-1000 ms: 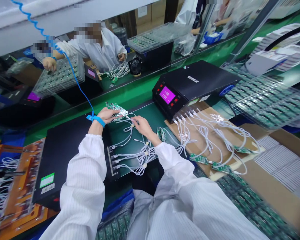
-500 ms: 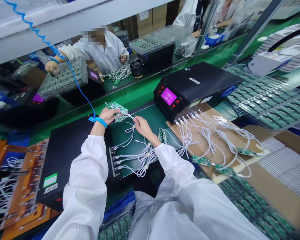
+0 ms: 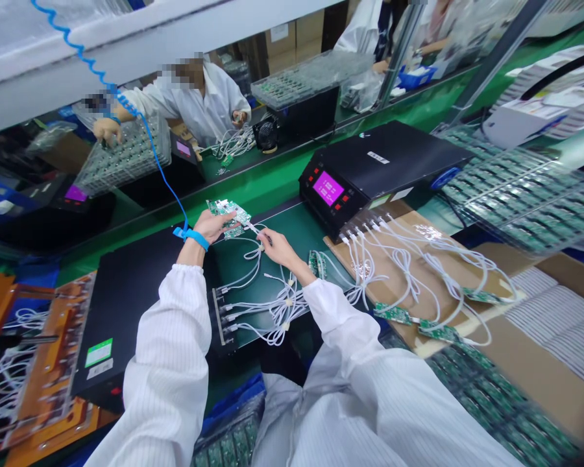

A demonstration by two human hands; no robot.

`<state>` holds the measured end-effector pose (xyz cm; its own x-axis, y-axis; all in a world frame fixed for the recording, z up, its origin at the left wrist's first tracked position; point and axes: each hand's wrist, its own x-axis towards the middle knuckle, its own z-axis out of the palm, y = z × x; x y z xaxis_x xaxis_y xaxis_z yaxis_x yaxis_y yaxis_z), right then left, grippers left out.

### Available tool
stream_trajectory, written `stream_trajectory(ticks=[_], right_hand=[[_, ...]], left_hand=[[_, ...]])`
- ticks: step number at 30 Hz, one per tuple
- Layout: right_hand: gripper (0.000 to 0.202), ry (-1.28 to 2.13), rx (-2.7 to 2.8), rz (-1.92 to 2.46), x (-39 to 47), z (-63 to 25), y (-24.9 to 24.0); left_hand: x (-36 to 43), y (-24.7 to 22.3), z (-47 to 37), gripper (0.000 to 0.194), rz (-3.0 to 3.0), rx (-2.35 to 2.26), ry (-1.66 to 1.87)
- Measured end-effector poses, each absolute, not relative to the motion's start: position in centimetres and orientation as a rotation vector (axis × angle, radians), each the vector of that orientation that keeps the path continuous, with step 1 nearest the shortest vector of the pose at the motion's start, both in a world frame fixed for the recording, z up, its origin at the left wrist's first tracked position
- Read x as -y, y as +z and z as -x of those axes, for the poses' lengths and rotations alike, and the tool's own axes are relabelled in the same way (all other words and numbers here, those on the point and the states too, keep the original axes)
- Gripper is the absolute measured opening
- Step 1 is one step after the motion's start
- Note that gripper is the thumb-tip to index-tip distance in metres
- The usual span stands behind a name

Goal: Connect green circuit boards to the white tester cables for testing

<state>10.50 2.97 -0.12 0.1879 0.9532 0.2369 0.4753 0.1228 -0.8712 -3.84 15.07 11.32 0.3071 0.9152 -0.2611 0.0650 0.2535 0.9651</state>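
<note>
My left hand (image 3: 213,228), with a blue strap (image 3: 194,237) around its wrist, grips a green circuit board (image 3: 231,211) above the bench. Pinched in my right hand (image 3: 275,246) is a white cable (image 3: 255,229), its plug end at the board's right edge; whether it is fully seated I cannot tell. Below my hands, bundled white cables (image 3: 272,311) run out from the ports of a black box (image 3: 141,285). Another small green board (image 3: 317,264) lies beside my right wrist.
A black tester with a lit purple screen (image 3: 329,188) stands ahead right. Its cables lead across a brown board (image 3: 370,259) to several circuit boards (image 3: 392,312). Clear trays of boards (image 3: 525,194) are stacked at right. A co-worker (image 3: 204,97) sits across the bench.
My hands stay almost where they were, with board and cable still held together. Across the bench, the co-worker's hand over the tray has shifted slightly to the right.
</note>
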Motion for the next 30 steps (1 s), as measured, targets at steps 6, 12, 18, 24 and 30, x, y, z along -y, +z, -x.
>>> stream_trajectory(ticks=[6, 12, 18, 24, 30], right_hand=[[0.030, 0.671, 1.354, 1.504, -3.0, -10.2, 0.0], [0.028, 0.643, 1.332, 1.506, -3.0, -10.3, 0.6], [0.032, 0.645, 1.263, 1.502, -3.3, -10.0, 0.4], [0.031, 0.621, 1.162, 1.451, -4.3, -9.1, 0.1], [0.035, 0.564, 1.113, 1.341, -5.0, -9.2, -0.9]], left_hand=[[-15.2, 11.2, 4.0, 0.031, -1.194, -1.079, 0.782], [-15.5, 10.9, 4.1, 0.033, -1.217, -1.094, 0.785], [-15.3, 10.9, 4.1, 0.035, -1.257, -1.092, 0.781], [-15.0, 10.8, 3.9, 0.035, -1.308, -1.073, 0.754], [-15.0, 10.6, 4.0, 0.031, -1.358, -1.090, 0.753]])
